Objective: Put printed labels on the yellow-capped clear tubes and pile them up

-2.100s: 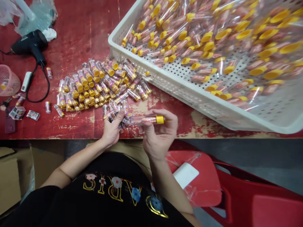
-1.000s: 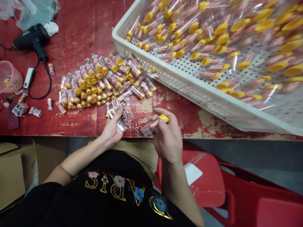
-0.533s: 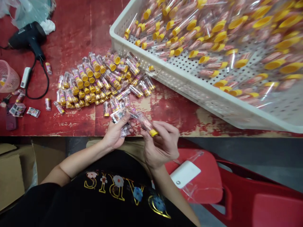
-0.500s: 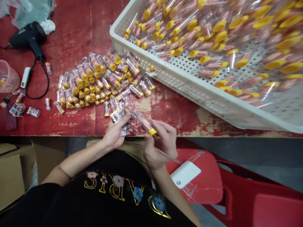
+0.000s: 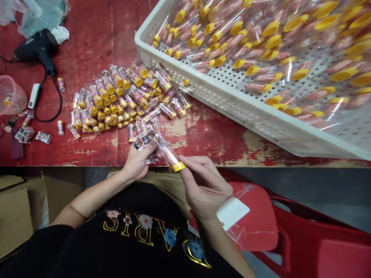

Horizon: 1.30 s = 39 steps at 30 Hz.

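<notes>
My left hand is closed on a small bunch of printed plastic sleeves, its thumb pressed on top. Between the fingertips of my right hand is the yellow-capped end of a clear tube with reddish contents. This tube slants up and left, and its far end meets the sleeves at my left fingers; whether it is inside one I cannot tell. Just beyond my hands lies a heap of sleeved tubes with yellow caps, a few more of them directly behind my left hand.
A white perforated crate of yellow-capped tubes fills the right side of the red table. At left are a black heat gun, a pink basket and loose sleeves. A white phone lies on a red stool.
My right hand has shifted right and slightly down, now pinching the tube at its capped end. The tube has tilted steeper. My left hand still holds the sleeves.
</notes>
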Motion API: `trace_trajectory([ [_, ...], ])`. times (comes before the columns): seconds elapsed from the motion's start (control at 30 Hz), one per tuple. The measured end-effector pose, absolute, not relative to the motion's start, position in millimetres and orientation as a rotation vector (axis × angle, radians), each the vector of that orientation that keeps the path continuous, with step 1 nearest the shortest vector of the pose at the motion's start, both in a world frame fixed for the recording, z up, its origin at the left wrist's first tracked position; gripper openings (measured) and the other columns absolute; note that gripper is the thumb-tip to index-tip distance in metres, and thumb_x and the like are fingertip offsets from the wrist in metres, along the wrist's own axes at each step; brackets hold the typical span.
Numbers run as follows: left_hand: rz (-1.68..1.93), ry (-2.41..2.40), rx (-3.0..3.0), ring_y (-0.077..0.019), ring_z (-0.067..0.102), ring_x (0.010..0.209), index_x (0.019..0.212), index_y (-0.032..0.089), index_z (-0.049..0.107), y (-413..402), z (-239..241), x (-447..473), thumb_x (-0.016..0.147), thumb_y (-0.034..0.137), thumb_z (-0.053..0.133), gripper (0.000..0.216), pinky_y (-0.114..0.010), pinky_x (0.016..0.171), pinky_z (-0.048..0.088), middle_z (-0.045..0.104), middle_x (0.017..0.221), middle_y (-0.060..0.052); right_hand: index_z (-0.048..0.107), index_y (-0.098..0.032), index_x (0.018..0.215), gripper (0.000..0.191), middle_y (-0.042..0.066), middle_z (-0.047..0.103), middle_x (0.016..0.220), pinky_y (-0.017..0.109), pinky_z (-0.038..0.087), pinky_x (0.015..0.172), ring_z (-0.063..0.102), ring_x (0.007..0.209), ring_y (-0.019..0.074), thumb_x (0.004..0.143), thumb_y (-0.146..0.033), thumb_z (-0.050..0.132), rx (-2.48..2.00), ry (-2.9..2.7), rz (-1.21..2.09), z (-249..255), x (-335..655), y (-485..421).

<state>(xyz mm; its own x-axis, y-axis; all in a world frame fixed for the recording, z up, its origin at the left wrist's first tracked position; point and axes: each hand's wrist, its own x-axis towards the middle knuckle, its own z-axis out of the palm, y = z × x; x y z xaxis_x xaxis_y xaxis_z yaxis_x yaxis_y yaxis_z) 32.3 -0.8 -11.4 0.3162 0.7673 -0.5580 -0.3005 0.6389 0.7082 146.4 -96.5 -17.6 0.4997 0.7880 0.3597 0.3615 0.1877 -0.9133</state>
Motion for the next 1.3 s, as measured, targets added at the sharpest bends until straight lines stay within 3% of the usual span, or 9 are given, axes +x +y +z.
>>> trace_trajectory([
  [0.23, 0.638, 0.889, 0.574, -0.0070, 0.049, 0.044, 0.074, 0.015, 0.058, -9.8, -7.4, 33.9, 0.066, 0.056, 0.084, 0.049, -0.020, 0.046, 0.039, 0.056, 0.050, 0.002, 0.062, -0.035, 0.134, 0.054, 0.007, 0.064, 0.118, 0.041, 0.060, 0.085, 0.065, 0.105, 0.0211, 0.085, -0.011, 0.069, -1.482, -1.032, 0.271, -26.5, 138.6, -84.1],
  [0.4, 0.614, 0.811, 0.592, -0.0061, 0.048, 0.043, 0.073, 0.015, 0.059, -12.3, -5.8, 28.8, 0.071, 0.051, 0.083, 0.044, -0.020, 0.047, 0.038, 0.057, 0.052, 0.002, 0.074, -0.037, 0.114, 0.045, 0.001, 0.068, 0.096, 0.038, 0.058, 0.082, 0.066, 0.093, 0.0181, 0.080, -0.008, 0.074, -1.446, -1.065, 0.135, -20.0, 142.8, -79.9],
  [0.6, 0.592, 0.775, 0.580, -0.0062, 0.047, 0.043, 0.092, 0.014, 0.068, -17.5, -7.0, 26.9, 0.073, 0.051, 0.082, 0.043, -0.020, 0.048, 0.037, 0.057, 0.052, 0.003, 0.075, -0.034, 0.105, 0.034, 0.003, 0.066, 0.103, 0.039, 0.060, 0.076, 0.067, 0.092, 0.0191, 0.079, -0.011, 0.075, -1.469, -1.002, 0.135, -20.3, 140.5, -80.2],
  [0.8, 0.561, 0.778, 0.561, -0.0060, 0.046, 0.042, 0.107, 0.015, 0.070, -20.9, -6.8, 26.0, 0.071, 0.052, 0.083, 0.054, -0.020, 0.048, 0.035, 0.057, 0.051, 0.004, 0.075, -0.030, 0.093, 0.018, 0.003, 0.065, 0.092, 0.041, 0.060, 0.074, 0.067, 0.092, 0.0206, 0.079, -0.019, 0.078, -1.505, -1.011, 0.018, -26.2, 141.0, -79.1],
  [0.93, 0.552, 0.770, 0.546, -0.0060, 0.046, 0.042, 0.114, 0.014, 0.069, -21.0, -6.0, 26.1, 0.070, 0.053, 0.083, 0.060, -0.020, 0.047, 0.035, 0.056, 0.051, 0.004, 0.075, -0.030, 0.091, 0.019, 0.003, 0.064, 0.092, 0.041, 0.060, 0.074, 0.066, 0.090, 0.0204, 0.078, -0.017, 0.078, -1.494, -1.009, -0.023, -26.5, 138.6, -77.8],
  [1.1, 0.570, 0.812, 0.531, -0.0072, 0.049, 0.043, 0.108, 0.014, 0.069, -19.7, -13.1, 25.3, 0.070, 0.053, 0.083, 0.056, -0.019, 0.047, 0.038, 0.058, 0.051, 0.003, 0.077, -0.032, 0.095, 0.027, 0.002, 0.064, 0.093, 0.038, 0.058, 0.076, 0.065, 0.091, 0.0188, 0.077, -0.011, 0.078, -1.454, -1.001, -0.004, -32.7, 138.5, -74.4],
  [1.17, 0.600, 0.882, 0.482, -0.0083, 0.054, 0.048, 0.107, 0.015, 0.068, -19.1, -19.2, 22.3, 0.071, 0.052, 0.082, 0.054, -0.019, 0.048, 0.042, 0.065, 0.060, 0.000, 0.077, -0.029, 0.095, 0.022, 0.003, 0.065, 0.095, 0.037, 0.057, 0.075, 0.065, 0.090, 0.0181, 0.080, -0.014, 0.076, -1.496, -0.942, 0.061, -47.1, 143.8, -65.8],
  [1.3, 0.656, 1.012, 0.306, -0.0107, 0.064, 0.066, 0.111, 0.014, 0.067, -17.6, -29.2, 11.1, 0.075, 0.037, 0.081, 0.045, -0.023, 0.059, 0.054, 0.075, 0.097, -0.009, 0.077, -0.023, 0.089, 0.007, 0.005, 0.065, 0.095, 0.041, 0.056, 0.083, 0.065, 0.092, 0.0190, 0.083, -0.023, 0.074, -1.597, -0.841, 0.063, -93.2, 153.7, -34.5],
])
